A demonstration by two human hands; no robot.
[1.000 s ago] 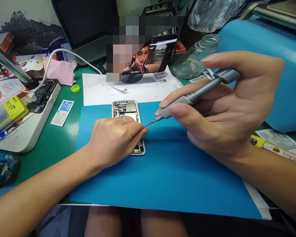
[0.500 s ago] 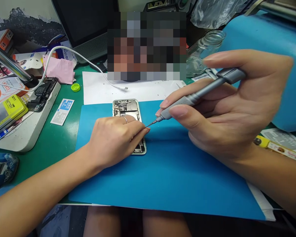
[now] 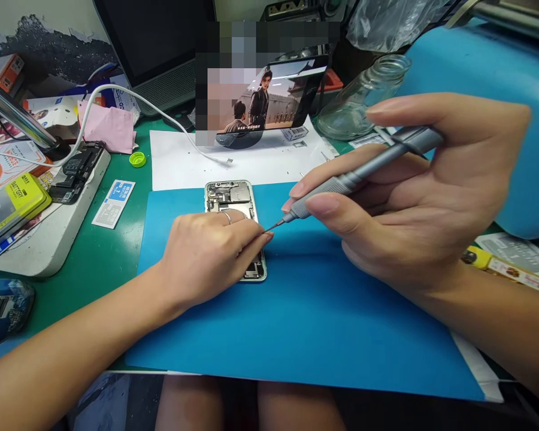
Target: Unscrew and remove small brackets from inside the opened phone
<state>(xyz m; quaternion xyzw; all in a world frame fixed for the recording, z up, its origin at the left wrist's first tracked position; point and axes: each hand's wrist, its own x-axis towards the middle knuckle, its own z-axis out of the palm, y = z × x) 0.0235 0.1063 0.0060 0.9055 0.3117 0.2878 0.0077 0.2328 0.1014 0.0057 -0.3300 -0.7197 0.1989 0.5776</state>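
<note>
An opened smartphone (image 3: pixel 240 194) lies upright on the blue mat (image 3: pixel 296 323), its inner parts exposed and its middle covered by my left hand (image 3: pixel 215 254). A ring sits on one finger of that hand, and its fingers are closed in a pinch around the thin tip of a screwdriver. My right hand (image 3: pixel 413 197) grips this grey metal screwdriver (image 3: pixel 332 188) like a pen, slanting down to the left. Its bit meets my left fingertips at the phone's right edge. Whether a small part is also pinched there is hidden.
Behind the mat, a screen playing a video (image 3: pixel 282 96) stands on a round base beside a glass jar (image 3: pixel 363 99). A white cable (image 3: pixel 135 90) arches over the left side. Battery boxes (image 3: pixel 15 206), a white block (image 3: pixel 63 239) and a green cap (image 3: pixel 137 159) sit left.
My right hand and the screwdriver have shifted very slightly left. My left hand and the phone have stayed in place. The screen at the back, blurred out before, now shows.
</note>
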